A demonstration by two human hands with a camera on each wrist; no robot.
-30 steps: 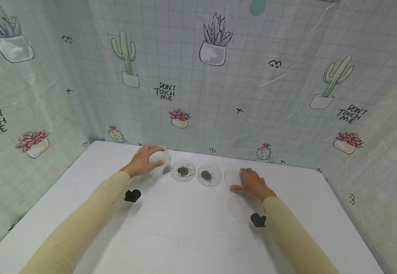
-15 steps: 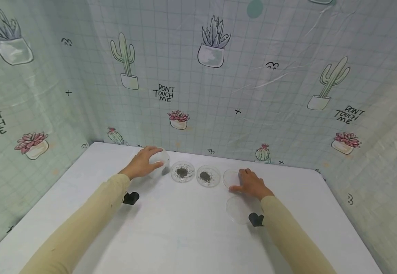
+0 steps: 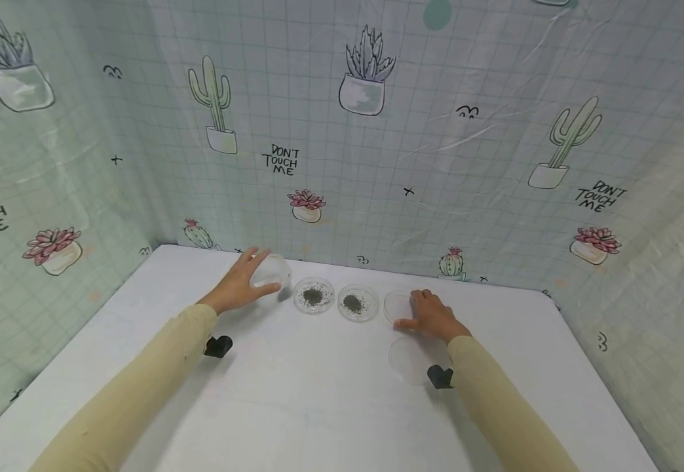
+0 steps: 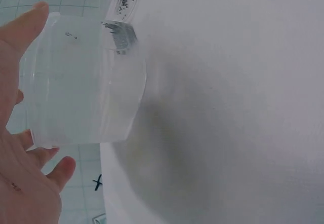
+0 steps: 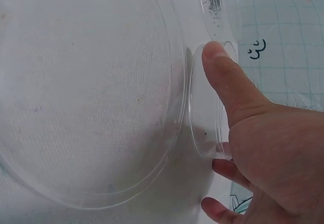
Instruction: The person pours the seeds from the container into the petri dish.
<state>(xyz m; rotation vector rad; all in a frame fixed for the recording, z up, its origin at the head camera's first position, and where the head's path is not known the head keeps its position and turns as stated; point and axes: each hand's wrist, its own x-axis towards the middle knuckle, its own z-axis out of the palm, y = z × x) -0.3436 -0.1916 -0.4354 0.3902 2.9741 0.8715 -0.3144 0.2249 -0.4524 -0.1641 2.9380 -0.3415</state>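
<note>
At the back left of the table, my left hand (image 3: pixel 238 285) is spread beside a clear plastic tub (image 3: pixel 274 270). In the left wrist view the thumb lies near the tub's rim, the fingers are loose, and a few dark grains show low inside. My right hand (image 3: pixel 433 314) holds a shallow clear petri dish (image 3: pixel 395 308) at its edges, thumb on the near side and fingers on the far side. Between the hands stand two petri dishes, the left one (image 3: pixel 327 293) and the right one (image 3: pixel 370 309), each with a small heap of dark grains.
Nearer than the right hand lies another clear round dish or lid (image 3: pixel 408 360), large in the right wrist view. All of it stands on a white table (image 3: pixel 318 406). A cactus-print cloth (image 3: pixel 318 118) hangs along the back and sides.
My left hand has loosened from the tub, its fingers lifting and the hand drawing slightly left. The right hand stays on its petri dish.
</note>
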